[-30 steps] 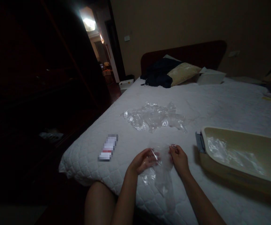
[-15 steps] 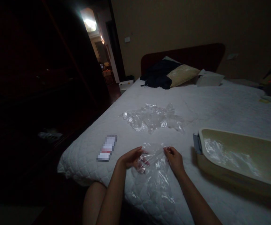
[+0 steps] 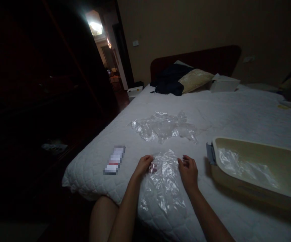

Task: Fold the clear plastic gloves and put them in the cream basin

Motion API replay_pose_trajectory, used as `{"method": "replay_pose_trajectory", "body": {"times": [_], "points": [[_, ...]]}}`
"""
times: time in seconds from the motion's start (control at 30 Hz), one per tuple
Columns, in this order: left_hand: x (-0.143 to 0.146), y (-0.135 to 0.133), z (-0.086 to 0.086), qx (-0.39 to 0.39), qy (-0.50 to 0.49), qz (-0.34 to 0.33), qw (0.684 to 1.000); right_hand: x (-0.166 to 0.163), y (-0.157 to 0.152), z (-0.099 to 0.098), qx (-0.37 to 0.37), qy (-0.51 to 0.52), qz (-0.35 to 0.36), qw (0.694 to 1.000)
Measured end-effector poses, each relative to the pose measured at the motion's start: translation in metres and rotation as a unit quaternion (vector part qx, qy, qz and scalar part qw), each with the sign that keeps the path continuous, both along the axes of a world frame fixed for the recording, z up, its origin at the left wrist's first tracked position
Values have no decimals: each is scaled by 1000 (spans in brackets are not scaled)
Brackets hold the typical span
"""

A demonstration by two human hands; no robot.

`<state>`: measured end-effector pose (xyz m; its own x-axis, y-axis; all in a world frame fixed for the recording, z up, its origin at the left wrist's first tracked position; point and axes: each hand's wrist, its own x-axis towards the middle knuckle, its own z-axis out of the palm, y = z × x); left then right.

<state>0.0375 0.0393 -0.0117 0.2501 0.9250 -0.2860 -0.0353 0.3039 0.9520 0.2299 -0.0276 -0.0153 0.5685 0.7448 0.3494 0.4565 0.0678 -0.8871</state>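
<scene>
A clear plastic bag [image 3: 163, 183] lies spread on the white quilted bed [image 3: 236, 117] near its front edge. My left hand [image 3: 143, 165] has its fingers curled on the bag's upper left corner. My right hand [image 3: 188, 171] rests by the bag's upper right edge with fingers bent, touching the plastic. Farther up the bed sits a crumpled heap of clear plastic bags [image 3: 163, 126]. Another piece of clear plastic [image 3: 243, 166] lies inside the beige basin [image 3: 261, 148] to my right.
A small flat packet [image 3: 114, 159] lies on the bed to the left of my hands. Dark clothing [image 3: 169, 80], a yellow pillow [image 3: 195, 79] and a white box [image 3: 224, 83] are at the headboard. The floor at left is dark; a lit doorway [image 3: 97, 27] shows behind.
My hands lifted the bag up, then lowered and flattened it onto the bed. The bag now lies spread out between my wrists. Both hands moved slightly left.
</scene>
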Motion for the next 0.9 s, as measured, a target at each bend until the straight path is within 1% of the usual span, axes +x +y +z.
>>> {"method": "replay_pose_trajectory", "body": {"times": [0.07,0.1,0.2,0.3,0.4,0.47,0.57,0.7,0.8,0.9], "points": [[3,0,-1,0,4,29,1000,-2,-4,2,28,-59,-10,998],[4,1,-1,0,9,34,999,-3,-5,3,36,-80,3,996],[6,2,1,2,17,33,999,-6,-10,5,40,-126,91,987],[6,2,2,8,24,28,999,-9,-13,7,21,-179,188,966],[5,2,2,18,31,29,999,-10,-13,8,-5,-224,251,942],[4,3,1,27,41,33,998,-10,-12,9,-27,-237,273,932],[3,3,1,36,59,41,997,-10,-11,9,-40,-227,281,932],[4,3,2,36,72,40,996,-11,-12,12,-36,-178,273,945],[4,3,1,33,74,31,996,-10,-12,11,-24,-112,237,965],[5,4,-2,29,74,24,997,-7,-11,8,-13,-29,175,984]]}}
